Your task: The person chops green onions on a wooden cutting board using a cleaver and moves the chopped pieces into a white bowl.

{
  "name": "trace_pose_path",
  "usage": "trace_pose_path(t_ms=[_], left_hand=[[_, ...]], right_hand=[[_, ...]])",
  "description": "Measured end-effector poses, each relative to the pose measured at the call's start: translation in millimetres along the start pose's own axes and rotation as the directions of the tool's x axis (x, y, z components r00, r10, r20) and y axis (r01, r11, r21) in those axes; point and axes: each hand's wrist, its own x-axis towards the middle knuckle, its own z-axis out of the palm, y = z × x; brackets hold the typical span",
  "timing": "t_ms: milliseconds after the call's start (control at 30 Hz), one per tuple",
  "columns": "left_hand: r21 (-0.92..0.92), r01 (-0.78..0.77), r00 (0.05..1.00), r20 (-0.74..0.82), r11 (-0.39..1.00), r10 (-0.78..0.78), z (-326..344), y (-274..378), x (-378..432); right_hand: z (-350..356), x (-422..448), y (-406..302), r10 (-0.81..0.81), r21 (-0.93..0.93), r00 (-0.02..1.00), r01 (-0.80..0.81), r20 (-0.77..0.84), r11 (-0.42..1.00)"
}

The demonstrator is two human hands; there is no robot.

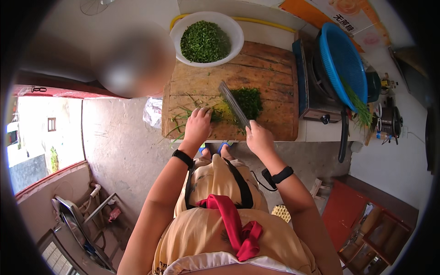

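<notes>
My right hand [259,138] grips a kitchen knife [234,103], its blade slanting away to the upper left over a wooden cutting board [271,72]. Beside the blade, on its right, lies a pile of finely chopped greens [250,102]. My left hand [198,124] rests with curled fingers on a bunch of thin green stalks, left of the knife; what is under the fingers is hidden. Loose stalks [177,124] spread towards the board's left edge. On the board's far side stands a white plastic bowl [238,44] heaped with chopped greens [205,42].
Right of the board stands a gas stove [319,115] with a black-handled pan [343,137]. A tilted blue plastic basket [343,62] sits over it, long green stalks [361,108] hanging out. A yellow hose [264,23] runs behind the board. A clear plastic bag [153,111] is at the left.
</notes>
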Motion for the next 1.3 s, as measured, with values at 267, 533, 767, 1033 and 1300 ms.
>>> trace_pose_path(t_ms=[267, 533, 767, 1033, 1300], left_hand=[[-0.015, 0.019, 0.998, 0.065, 1.000, -0.018, -13, 7, 4], [-0.022, 0.037, 0.997, -0.063, 0.999, -0.039, -29, 11, 11], [-0.033, 0.116, 0.975, -0.188, 0.993, -0.120, -57, 2, 11], [-0.034, 0.191, 0.964, -0.184, 0.981, -0.194, -69, 7, -3], [-0.022, 0.216, 0.956, -0.199, 0.976, -0.216, -71, 9, -13]], right_hand=[[4, -4, -2, -0.058, 0.046, 0.995, 0.055, 0.083, 0.997], [-21, 1, 15, -0.044, 0.050, 0.998, 0.043, 0.038, 0.998], [-58, -18, 51, -0.161, 0.122, 0.987, 0.159, 0.005, 0.980], [-75, -15, 83, -0.329, 0.197, 0.926, 0.292, 0.188, 0.936], [-66, 18, 90, -0.276, 0.178, 0.954, 0.253, 0.116, 0.951]])
